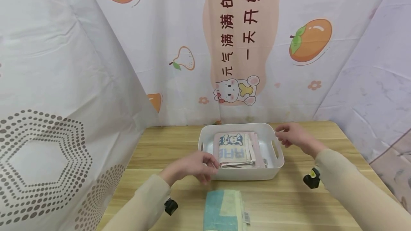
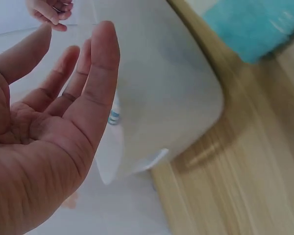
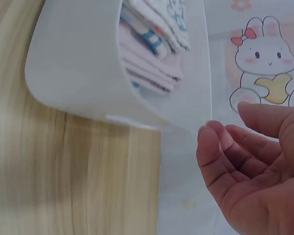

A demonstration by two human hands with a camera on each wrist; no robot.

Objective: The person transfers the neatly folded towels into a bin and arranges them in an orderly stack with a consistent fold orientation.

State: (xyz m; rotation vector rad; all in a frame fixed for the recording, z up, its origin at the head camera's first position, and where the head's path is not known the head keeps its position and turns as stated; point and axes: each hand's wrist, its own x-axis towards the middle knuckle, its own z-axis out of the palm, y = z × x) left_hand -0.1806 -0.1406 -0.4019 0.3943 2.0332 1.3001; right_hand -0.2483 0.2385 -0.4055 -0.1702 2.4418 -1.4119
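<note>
A white plastic basket with a slot at each end stands toward the back of the table. Folded towels lie inside it, the top one cream with a blue bear picture. At the basket's front left corner hovers my left hand, fingers loosely bent and nothing between them. My right hand is beside the rim at the right end; in the right wrist view its relaxed fingers hold nothing. Nearer to me on the table is a folded blue and yellow towel with a white tag.
The wooden table backs onto a printed curtain with fruit and a bunny. More cloth hangs along the left side. A small black device is at my left wrist and another at my right.
</note>
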